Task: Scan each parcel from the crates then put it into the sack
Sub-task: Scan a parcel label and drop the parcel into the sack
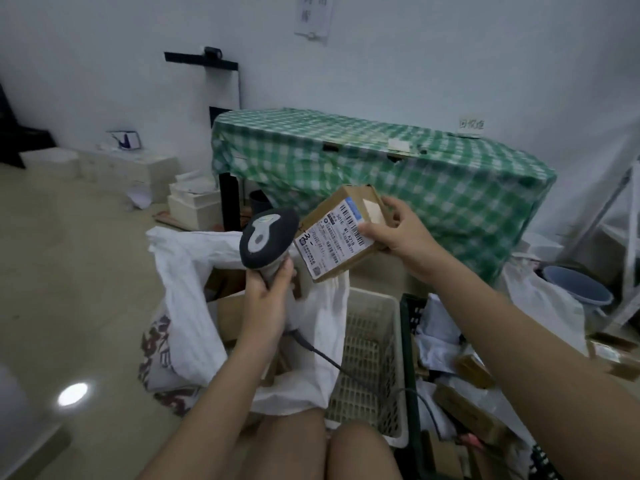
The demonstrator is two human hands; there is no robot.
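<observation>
The left hand [266, 299] gripped the handle of the barcode scanner [268, 239], its fingers curled closely around it, and the dark head of the scanner rose above those fingers. The right hand [398, 233] held a small cardboard parcel [341, 233], with the thumb pressed on the white shipping label [334, 242] and the other fingers wrapped around the far edge. The parcel was tilted, its label turned toward the scanner head, just beside it. Below the fingers of both hands the white sack [187, 271] stood open with some boxes inside. A white crate [372, 355] stood under the right forearm, touching the sack, and a dark crate [410, 341] with more parcels was beside it. The scanner cable [332, 362] ran down over the white crate
</observation>
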